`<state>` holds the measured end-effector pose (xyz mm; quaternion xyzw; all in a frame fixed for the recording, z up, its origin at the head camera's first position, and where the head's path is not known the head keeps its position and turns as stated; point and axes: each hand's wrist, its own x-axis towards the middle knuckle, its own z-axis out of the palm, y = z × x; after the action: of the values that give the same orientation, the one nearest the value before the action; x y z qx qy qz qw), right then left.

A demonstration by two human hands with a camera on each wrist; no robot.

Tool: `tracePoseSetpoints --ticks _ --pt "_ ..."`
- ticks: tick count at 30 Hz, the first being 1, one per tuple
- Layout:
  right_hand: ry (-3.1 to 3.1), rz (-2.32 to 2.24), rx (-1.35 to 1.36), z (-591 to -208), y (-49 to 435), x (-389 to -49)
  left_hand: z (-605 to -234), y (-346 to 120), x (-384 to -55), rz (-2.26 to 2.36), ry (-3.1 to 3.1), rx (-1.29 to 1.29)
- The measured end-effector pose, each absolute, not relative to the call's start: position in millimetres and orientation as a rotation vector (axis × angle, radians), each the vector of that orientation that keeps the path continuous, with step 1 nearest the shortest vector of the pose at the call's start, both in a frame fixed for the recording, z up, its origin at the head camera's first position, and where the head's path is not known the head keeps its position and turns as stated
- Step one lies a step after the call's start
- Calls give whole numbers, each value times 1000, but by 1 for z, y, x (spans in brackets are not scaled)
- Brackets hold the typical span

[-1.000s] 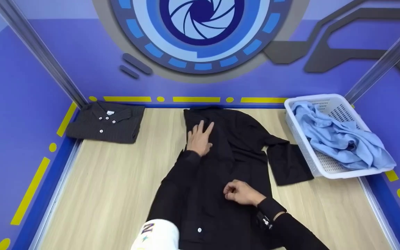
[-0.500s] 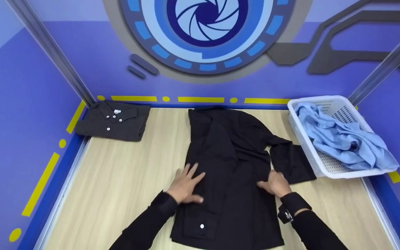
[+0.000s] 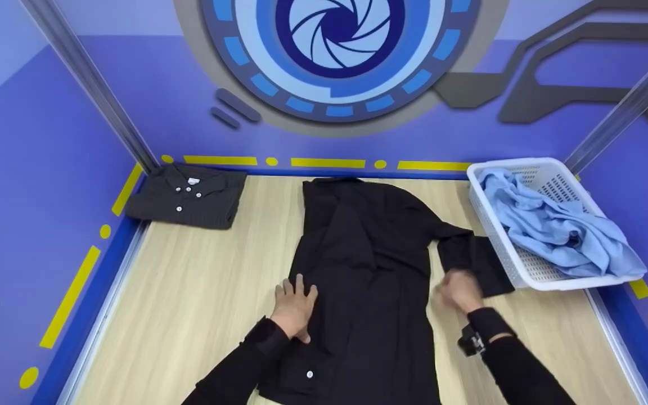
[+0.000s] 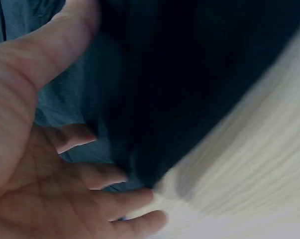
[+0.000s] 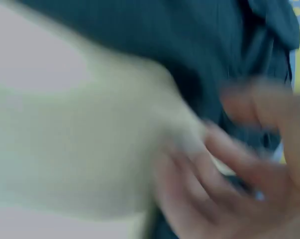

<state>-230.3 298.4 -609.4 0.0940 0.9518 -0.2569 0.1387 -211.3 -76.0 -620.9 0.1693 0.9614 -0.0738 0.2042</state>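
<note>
A black long-sleeved shirt [image 3: 369, 315] lies on the table, its left side folded inward and a cuff with a white button near the hem. Its other sleeve [image 3: 470, 259] sticks out to the right. My left hand [image 3: 293, 309] touches the shirt's left edge with fingers spread; in the left wrist view the fingertips reach the border of cloth and wood. My right hand [image 3: 460, 291], blurred by motion, is in the gap between the shirt's body and that sleeve. In the right wrist view its fingers are loosely bent, with nothing visible in them.
A folded dark grey shirt [image 3: 189, 197] lies at the back left corner. At the back right stands a white plastic basket [image 3: 518, 270] with a light blue garment [image 3: 560, 225] inside, close to the black sleeve. Blue panels [image 3: 149, 95] enclose the wooden table [image 3: 189, 292].
My left hand has come down from the shirt's upper part to its lower left edge. The right hand has moved rightward off the shirt's body. The lower part of the shirt has shifted left.
</note>
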Motion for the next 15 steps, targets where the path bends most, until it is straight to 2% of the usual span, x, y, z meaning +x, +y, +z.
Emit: tracePoseSetpoints --ticks 5,11,15 --pt "2945 -677 425 -605 333 -253 -620 -71 -207 -316 2680 387" --pt "2685 -617 448 -613 362 -258 -618 -71 -204 -394 2713 400" --pt "2732 -499 352 -619 371 -259 -619 -74 -204 -383 2730 409"
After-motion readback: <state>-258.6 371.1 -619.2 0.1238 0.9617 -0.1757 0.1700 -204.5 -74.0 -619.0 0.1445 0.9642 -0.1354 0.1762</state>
